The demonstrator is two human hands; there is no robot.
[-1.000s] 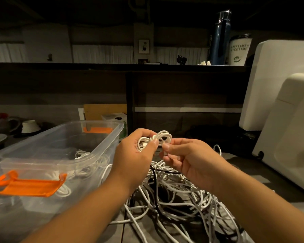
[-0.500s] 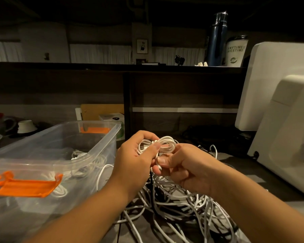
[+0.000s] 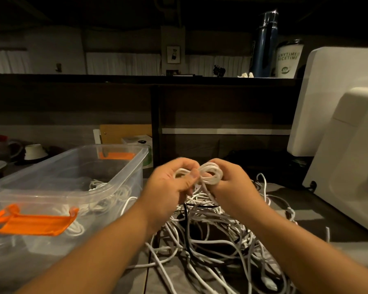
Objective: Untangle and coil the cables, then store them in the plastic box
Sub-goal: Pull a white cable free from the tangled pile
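Cable coil (image 3: 208, 174), a small bundle of white loops, is held up between both hands just above the heap and to the right of the box. Its long axis runs side to side, from one hand to the other, pinched narrow in the middle so it reads as two loops. The loops' open faces are turned roughly toward the camera. A loose strand drops from the pinched middle straight down into the tangle (image 3: 210, 234).

The left hand (image 3: 168, 187) grips the left loop, its fingers (image 3: 180, 165) curled over the top and the thumb pressed at the waist. The right hand (image 3: 234, 187) is clenched round the right loop.

Below them the tangle spreads across the counter (image 3: 306, 211): many white strands crossing each other, with a black cable (image 3: 186, 225) threaded through.

The plastic box (image 3: 123, 172) stands open just left of the hands, an orange latch (image 3: 32, 222) on its near end. A few white cables (image 3: 98, 185) already lie inside, though through the clear wall I cannot tell how neatly they are wound.

I judge the job well short of halfway. One coil is nearly closed and not yet stored, and the bulk of the heap is unsorted. A white appliance (image 3: 348, 145) stands at the right edge.
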